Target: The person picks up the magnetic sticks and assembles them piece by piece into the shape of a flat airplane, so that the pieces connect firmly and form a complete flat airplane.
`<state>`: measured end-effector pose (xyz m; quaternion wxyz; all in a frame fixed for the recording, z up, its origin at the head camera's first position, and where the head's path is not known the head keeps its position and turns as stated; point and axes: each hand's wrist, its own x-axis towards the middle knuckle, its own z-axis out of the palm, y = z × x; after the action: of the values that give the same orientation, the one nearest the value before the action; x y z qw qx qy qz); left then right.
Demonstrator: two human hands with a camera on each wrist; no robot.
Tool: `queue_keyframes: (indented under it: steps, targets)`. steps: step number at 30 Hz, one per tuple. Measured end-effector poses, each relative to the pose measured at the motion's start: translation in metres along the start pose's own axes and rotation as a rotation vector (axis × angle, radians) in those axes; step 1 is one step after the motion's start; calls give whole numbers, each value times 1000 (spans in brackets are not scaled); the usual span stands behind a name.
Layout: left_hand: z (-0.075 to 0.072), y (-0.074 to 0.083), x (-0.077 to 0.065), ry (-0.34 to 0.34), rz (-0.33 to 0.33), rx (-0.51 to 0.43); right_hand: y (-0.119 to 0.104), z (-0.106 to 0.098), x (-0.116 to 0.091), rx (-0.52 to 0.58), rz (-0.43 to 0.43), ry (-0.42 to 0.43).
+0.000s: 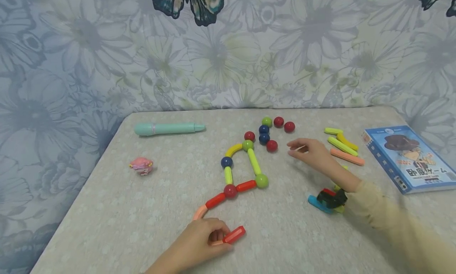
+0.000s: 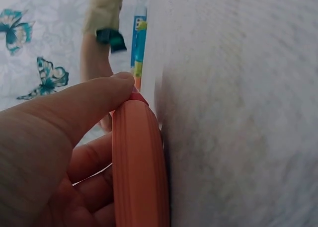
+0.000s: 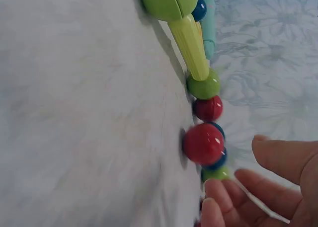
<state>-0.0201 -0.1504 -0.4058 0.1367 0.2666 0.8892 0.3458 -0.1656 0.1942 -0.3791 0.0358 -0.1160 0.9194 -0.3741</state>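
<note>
My left hand (image 1: pixel 199 242) pinches a red stick (image 1: pixel 235 234) between thumb and fingers near the table's front. Behind it, an orange curved stick (image 2: pixel 139 162) fills the left wrist view, the red one showing at its tip. The same hand covers part of an orange curved stick (image 1: pixel 200 213) that continues a chain of sticks and balls, including a red ball (image 1: pixel 230 191) and a green ball (image 1: pixel 261 181). My right hand (image 1: pixel 313 155) hovers, fingers loosely extended and holding nothing, right of a loose red ball (image 1: pixel 272 146); thumb and fingertips are apart in the right wrist view.
Blue and red balls, including a blue ball (image 1: pixel 264 138), cluster at the back. Loose sticks, such as an orange stick (image 1: pixel 347 156), lie right, before a blue box (image 1: pixel 413 159). A mint pen-shaped object (image 1: pixel 169 128) and a pink figurine (image 1: pixel 141 166) lie left.
</note>
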Motion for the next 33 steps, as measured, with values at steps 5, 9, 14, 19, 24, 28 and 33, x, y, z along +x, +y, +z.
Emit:
queue_keyframes:
  steps: [5, 9, 14, 19, 24, 28, 33]
  targets:
    - [0, -2, 1, -13, -11, -5, -10, 21, 41, 46, 129, -71]
    - [0, -3, 1, -4, -3, 7, -12, 32, 56, -8, 146, -87]
    - [-1, -4, -1, 6, 10, 20, -12, 37, 57, -62, 99, -81]
    - [-1, -4, -1, 6, 19, 18, -15, 29, 31, 0, 59, -80]
    - [-1, -3, -1, 14, 30, 18, -34, 32, -22, 133, -75, -100]
    - [-1, -3, -1, 14, 29, 20, -50, 51, -59, 256, -135, -221]
    - [-1, -3, -1, 18, 20, 18, -61, 79, -80, 377, -96, -408]
